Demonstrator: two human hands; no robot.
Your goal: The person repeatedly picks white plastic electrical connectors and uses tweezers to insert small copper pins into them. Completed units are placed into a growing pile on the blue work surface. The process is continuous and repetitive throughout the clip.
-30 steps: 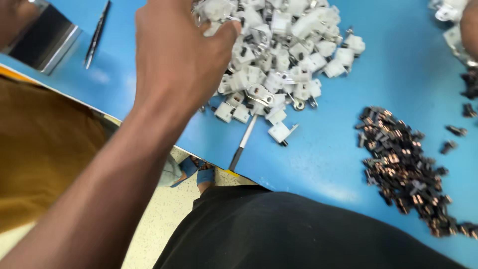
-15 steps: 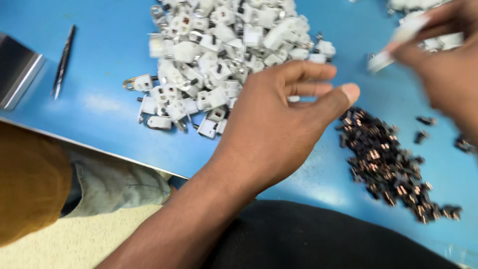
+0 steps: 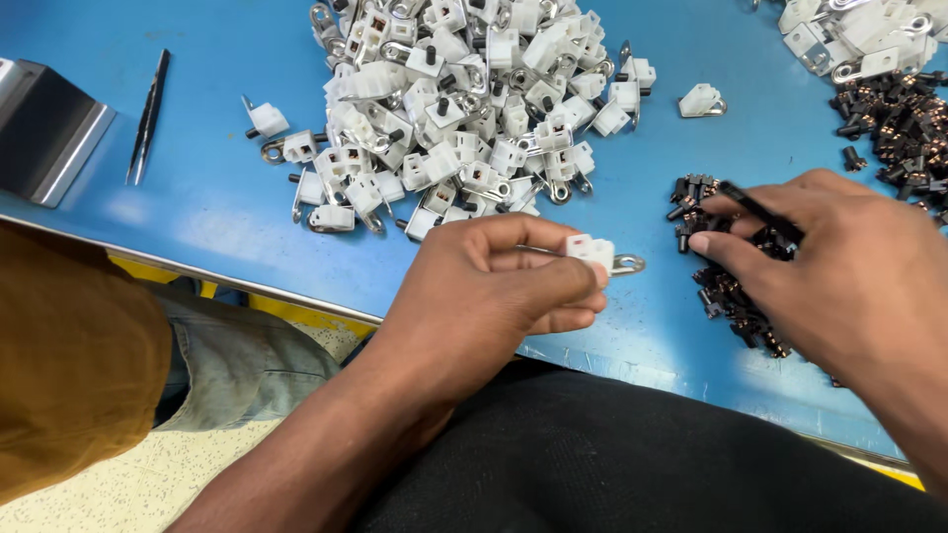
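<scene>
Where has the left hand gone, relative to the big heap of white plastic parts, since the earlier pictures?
Yes, moved: left hand now sits below the white heap, off it, pinching one white part.

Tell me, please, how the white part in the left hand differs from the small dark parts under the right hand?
The white part is a pale plastic block with a metal ring at one end; the dark parts are black and much smaller. The white part is pinched above the table by the left hand; the dark parts lie heaped under the right hand.

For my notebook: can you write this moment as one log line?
left hand: pinches small white plastic block with metal ring | right hand: holds thin black tool over pile of small dark parts | blue table
</scene>
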